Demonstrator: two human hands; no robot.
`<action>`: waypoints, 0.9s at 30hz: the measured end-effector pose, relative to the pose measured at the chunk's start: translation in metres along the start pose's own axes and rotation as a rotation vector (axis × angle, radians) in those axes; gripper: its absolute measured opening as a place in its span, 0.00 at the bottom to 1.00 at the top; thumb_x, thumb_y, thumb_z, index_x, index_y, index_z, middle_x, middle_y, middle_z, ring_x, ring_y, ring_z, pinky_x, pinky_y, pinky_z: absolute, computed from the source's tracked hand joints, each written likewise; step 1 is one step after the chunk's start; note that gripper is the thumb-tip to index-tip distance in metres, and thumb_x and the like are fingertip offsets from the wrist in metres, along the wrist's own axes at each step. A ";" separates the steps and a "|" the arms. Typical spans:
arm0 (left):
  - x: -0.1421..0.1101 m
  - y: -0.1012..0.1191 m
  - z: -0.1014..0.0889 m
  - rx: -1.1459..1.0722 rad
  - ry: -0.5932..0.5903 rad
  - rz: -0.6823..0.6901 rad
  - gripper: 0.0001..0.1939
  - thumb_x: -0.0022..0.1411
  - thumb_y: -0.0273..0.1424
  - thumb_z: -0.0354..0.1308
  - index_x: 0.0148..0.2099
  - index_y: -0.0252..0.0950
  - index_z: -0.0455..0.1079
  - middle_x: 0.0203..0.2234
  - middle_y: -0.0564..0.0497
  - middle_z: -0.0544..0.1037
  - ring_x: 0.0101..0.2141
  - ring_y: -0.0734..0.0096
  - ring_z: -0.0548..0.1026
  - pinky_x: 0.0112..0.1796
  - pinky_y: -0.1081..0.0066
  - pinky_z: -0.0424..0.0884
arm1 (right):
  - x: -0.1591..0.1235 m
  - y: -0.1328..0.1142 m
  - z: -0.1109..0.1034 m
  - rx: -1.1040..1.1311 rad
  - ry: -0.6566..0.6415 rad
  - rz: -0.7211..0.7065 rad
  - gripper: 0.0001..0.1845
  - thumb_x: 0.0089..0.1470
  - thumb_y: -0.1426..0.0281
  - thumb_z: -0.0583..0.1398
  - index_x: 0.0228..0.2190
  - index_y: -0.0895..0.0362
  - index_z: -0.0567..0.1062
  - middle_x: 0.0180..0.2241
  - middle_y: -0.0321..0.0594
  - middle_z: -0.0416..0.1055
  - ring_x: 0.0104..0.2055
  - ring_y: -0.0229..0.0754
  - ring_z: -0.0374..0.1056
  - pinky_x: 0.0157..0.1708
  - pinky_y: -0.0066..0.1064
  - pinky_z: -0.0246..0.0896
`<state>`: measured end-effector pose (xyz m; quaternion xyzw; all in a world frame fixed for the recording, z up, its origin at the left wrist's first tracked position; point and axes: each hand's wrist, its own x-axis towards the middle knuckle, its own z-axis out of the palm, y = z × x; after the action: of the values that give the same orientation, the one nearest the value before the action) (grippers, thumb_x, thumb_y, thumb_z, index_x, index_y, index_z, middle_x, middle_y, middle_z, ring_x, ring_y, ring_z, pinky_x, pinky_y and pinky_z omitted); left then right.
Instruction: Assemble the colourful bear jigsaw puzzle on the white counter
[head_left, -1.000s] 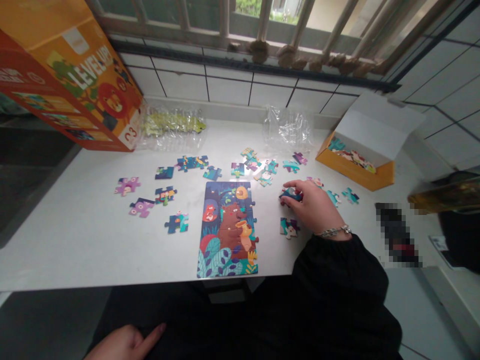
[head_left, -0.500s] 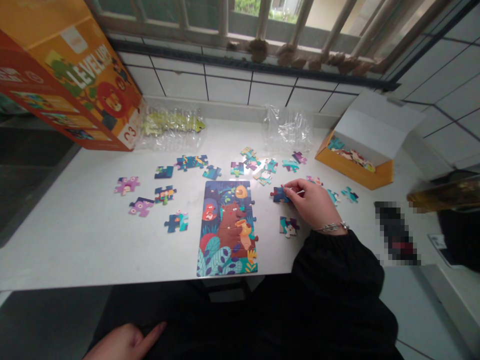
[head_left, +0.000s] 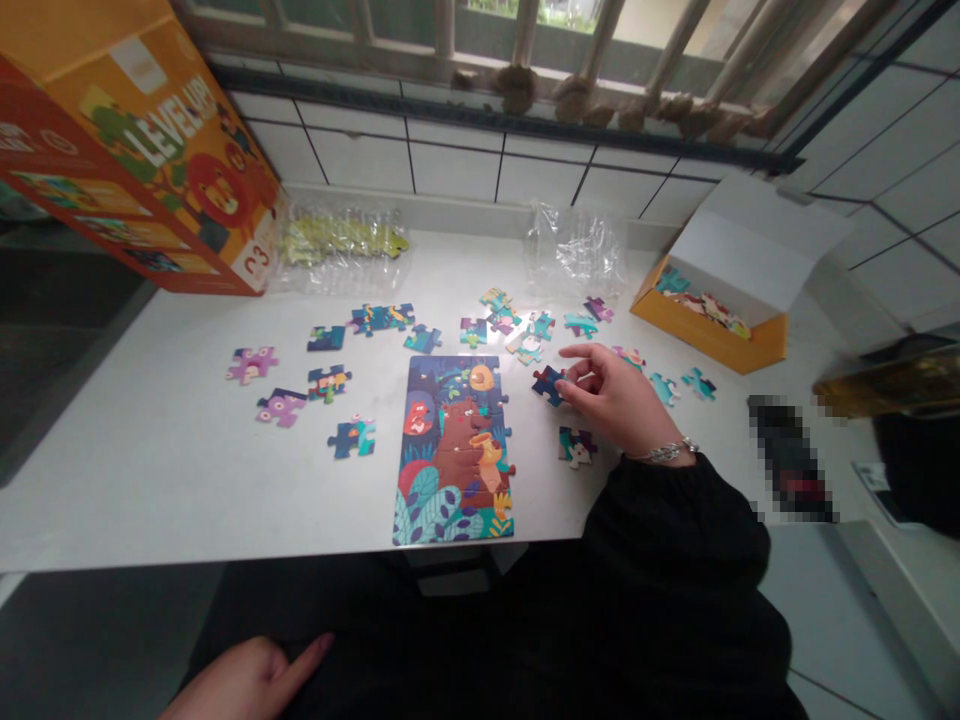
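My right hand (head_left: 611, 395) pinches a dark blue jigsaw piece (head_left: 550, 385) at its fingertips, just right of the assembled bear puzzle (head_left: 454, 450). The piece is held a short way off the puzzle's right edge, not touching it. Another loose piece (head_left: 577, 447) lies below my hand. Several more pieces lie scattered to the left and above the puzzle, such as a purple one (head_left: 252, 365). My left hand (head_left: 240, 680) rests on my dark lap below the table, holding nothing, with its index finger extended.
The white table (head_left: 150, 480) carries an orange puzzle box (head_left: 142, 150) at the back left, clear plastic bags (head_left: 576, 250) along the tiled wall, and an open orange box tray (head_left: 705, 330) holding pieces. A pixelated dark object (head_left: 791, 458) and a blurred item (head_left: 892, 385) sit at the right.
My right hand has moved slightly left and up with the dark blue piece, and the piece has turned a little. My left hand and the puzzle have not visibly moved.
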<state>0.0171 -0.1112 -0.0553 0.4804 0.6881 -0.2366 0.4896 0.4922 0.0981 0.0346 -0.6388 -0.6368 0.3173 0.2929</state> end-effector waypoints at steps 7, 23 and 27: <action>-0.005 0.005 -0.002 0.001 -0.023 -0.012 0.48 0.42 0.83 0.28 0.09 0.48 0.61 0.16 0.40 0.76 0.25 0.50 0.77 0.48 0.56 0.77 | -0.006 -0.007 0.001 0.155 -0.151 -0.001 0.20 0.66 0.59 0.64 0.57 0.48 0.79 0.39 0.38 0.75 0.38 0.45 0.81 0.39 0.37 0.78; -0.004 0.001 -0.002 -0.021 -0.017 0.007 0.47 0.44 0.83 0.31 0.08 0.48 0.61 0.14 0.41 0.75 0.25 0.50 0.77 0.49 0.56 0.77 | -0.001 -0.009 0.000 -0.249 0.003 -0.031 0.14 0.63 0.67 0.60 0.46 0.53 0.83 0.34 0.38 0.78 0.33 0.42 0.71 0.38 0.36 0.64; 0.000 -0.005 0.002 -0.034 -0.001 0.023 0.48 0.44 0.83 0.31 0.08 0.47 0.62 0.14 0.41 0.76 0.24 0.50 0.77 0.48 0.56 0.77 | 0.001 -0.003 0.000 -0.357 0.055 -0.013 0.14 0.60 0.69 0.61 0.44 0.54 0.84 0.35 0.39 0.78 0.36 0.45 0.72 0.39 0.37 0.62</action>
<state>0.0135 -0.1151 -0.0565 0.4798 0.6861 -0.2193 0.5009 0.4902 0.0996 0.0366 -0.6852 -0.6787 0.1795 0.1941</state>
